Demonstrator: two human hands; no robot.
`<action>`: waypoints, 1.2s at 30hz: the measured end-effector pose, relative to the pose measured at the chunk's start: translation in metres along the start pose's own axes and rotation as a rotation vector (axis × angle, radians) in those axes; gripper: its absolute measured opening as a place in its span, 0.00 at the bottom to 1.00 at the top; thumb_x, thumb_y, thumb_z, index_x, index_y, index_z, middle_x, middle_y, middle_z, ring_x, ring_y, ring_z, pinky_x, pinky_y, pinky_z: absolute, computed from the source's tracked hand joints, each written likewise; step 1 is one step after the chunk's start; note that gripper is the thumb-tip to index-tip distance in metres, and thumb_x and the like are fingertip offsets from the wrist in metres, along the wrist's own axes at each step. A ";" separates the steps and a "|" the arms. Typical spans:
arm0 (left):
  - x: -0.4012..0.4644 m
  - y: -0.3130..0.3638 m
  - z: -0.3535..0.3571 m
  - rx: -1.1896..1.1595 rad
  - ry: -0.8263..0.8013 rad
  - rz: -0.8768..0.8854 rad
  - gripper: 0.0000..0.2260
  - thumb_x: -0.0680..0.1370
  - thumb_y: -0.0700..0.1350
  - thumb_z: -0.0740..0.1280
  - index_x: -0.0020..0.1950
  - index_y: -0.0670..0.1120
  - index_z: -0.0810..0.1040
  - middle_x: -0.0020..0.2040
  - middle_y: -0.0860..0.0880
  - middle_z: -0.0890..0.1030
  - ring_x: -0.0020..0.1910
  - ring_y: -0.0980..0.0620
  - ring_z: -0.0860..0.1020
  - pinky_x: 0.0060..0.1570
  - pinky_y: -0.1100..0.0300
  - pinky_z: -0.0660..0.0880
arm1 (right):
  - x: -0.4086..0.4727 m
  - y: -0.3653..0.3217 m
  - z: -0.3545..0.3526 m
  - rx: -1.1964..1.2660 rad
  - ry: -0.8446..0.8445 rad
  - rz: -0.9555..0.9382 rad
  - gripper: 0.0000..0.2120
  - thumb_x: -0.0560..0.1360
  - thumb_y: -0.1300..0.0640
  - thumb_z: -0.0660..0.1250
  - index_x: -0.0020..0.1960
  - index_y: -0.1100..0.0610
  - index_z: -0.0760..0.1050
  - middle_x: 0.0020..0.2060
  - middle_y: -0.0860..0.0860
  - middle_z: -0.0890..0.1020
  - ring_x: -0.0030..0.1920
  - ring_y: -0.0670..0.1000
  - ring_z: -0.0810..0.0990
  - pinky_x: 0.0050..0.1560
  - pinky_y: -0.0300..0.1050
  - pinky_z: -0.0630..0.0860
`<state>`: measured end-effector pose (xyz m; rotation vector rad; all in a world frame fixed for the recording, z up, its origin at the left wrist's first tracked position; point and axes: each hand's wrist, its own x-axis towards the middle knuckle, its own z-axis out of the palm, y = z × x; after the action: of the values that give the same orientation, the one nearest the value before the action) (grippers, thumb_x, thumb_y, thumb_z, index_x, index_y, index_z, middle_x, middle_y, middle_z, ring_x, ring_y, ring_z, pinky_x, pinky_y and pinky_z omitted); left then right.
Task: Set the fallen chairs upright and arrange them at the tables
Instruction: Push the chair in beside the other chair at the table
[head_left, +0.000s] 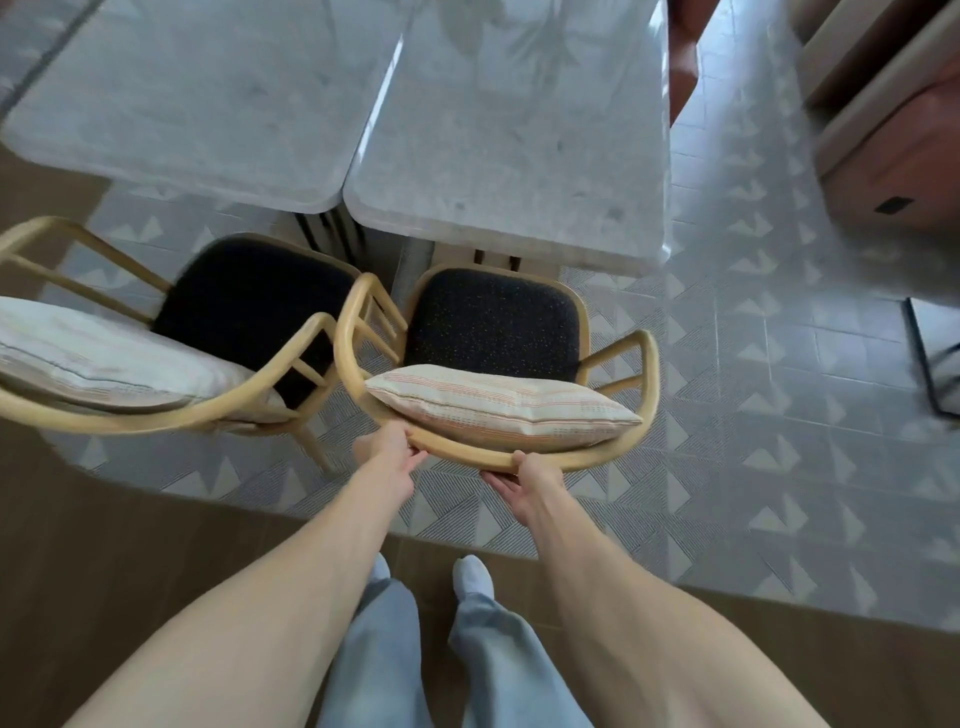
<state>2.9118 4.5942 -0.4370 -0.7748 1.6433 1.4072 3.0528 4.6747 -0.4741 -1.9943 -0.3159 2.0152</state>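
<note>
The curved back rail of the right chair (498, 338) is gripped by the left hand (390, 448) and, apparently more loosely, the right hand (524, 480).

Pale yellow-wood chairs (498, 364) with black speckled seats (493, 322), striped cream cushions (498, 402), grey marbled tables (509, 145).

No readable text, label or number appears anywhere.

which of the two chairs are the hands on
The right chair, the one with the striped cushion at the right table. Both hands, left and right, hold its curved back rail; the left chair is untouched.
</note>
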 end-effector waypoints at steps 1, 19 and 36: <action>-0.001 -0.001 0.000 -0.008 0.025 0.000 0.07 0.76 0.28 0.61 0.50 0.37 0.73 0.49 0.40 0.78 0.56 0.39 0.80 0.57 0.49 0.79 | -0.001 0.000 0.001 0.000 0.004 -0.003 0.20 0.82 0.67 0.61 0.73 0.67 0.65 0.57 0.67 0.80 0.46 0.65 0.85 0.52 0.59 0.84; -0.012 0.008 -0.012 0.088 0.128 0.131 0.04 0.77 0.34 0.65 0.47 0.39 0.80 0.41 0.43 0.83 0.41 0.48 0.83 0.45 0.54 0.83 | -0.039 0.001 0.055 -0.379 -0.201 0.165 0.15 0.84 0.57 0.59 0.69 0.62 0.65 0.55 0.71 0.79 0.45 0.66 0.85 0.49 0.55 0.85; 0.018 0.234 -0.336 0.001 0.156 0.513 0.07 0.79 0.43 0.68 0.49 0.40 0.82 0.45 0.42 0.84 0.44 0.45 0.82 0.56 0.45 0.80 | -0.159 0.159 0.323 -0.546 -0.570 -0.426 0.12 0.82 0.57 0.63 0.62 0.60 0.78 0.55 0.57 0.84 0.57 0.58 0.83 0.62 0.55 0.79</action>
<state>2.6385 4.3089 -0.3280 -0.4853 2.0619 1.7261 2.7225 4.4850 -0.3756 -1.3497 -1.4076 2.3050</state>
